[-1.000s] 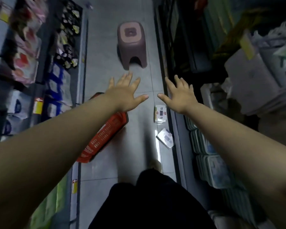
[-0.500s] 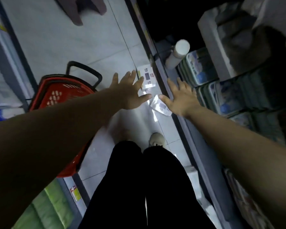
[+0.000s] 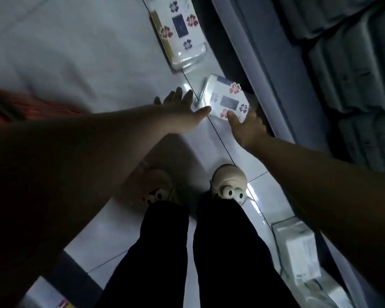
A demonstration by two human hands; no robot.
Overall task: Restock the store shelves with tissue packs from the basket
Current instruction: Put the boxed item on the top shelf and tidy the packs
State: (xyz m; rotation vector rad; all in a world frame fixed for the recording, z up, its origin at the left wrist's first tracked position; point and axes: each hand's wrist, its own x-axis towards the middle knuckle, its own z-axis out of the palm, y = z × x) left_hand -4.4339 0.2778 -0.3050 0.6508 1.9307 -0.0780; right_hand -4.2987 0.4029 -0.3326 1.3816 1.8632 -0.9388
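Left hand [image 3: 180, 112] and right hand [image 3: 248, 126] spread, gripping nothing, flanking floral tissue pack [image 3: 228, 98] on floor tiles [image 3: 87, 58]; best to clamp opposite edges squarely.

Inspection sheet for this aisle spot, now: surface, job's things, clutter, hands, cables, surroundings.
Surface: pale floor tiles, glossy, with patches of glare.
Job's things: near tissue pack and far tissue pack lie on the tiles beside the right-hand shelf; red basket at the left edge, blurred.
Clutter: pale wrapped bundle on the tiles, lower right.
Hands: left hand open, thumb at the near tissue pack's edge; right hand at its near corner, grip unclear.
Cables: nothing seen.
Surroundings: the shelf holds stacked packs, dim; the person's pale shoes stand below the hands.
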